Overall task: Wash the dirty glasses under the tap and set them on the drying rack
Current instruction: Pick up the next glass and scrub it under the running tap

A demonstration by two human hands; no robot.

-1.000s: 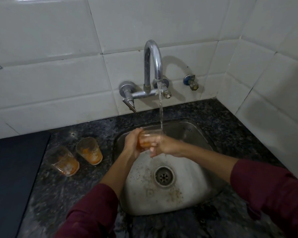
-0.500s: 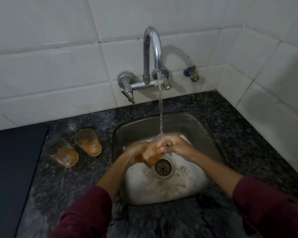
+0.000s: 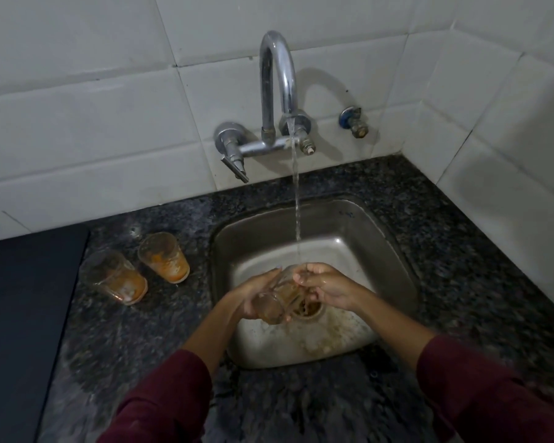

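Note:
Over the steel sink (image 3: 359,231) I hold one clear glass (image 3: 282,297), tilted, its base toward me, under the stream from the chrome tap (image 3: 277,75). My left hand (image 3: 253,297) cups and grips the glass from the left. My right hand (image 3: 323,286) grips its rim end, fingers curled at the mouth, where the water lands. Two dirty glasses with orange residue stand on the counter left of the sink: one (image 3: 165,257) nearer the sink, one (image 3: 115,276) further left and tilted. No drying rack is in view.
Dark speckled granite counter (image 3: 461,251) surrounds the sink. A dark flat slab (image 3: 23,314) covers the far left. White tiled walls rise behind and to the right, with a small valve (image 3: 354,121) right of the tap. The sink floor near the drain is stained.
The glass and both hands have dropped lower in the sink, toward the drain, and the glass has tipped with its base toward me. Its orange contents have largely washed out.

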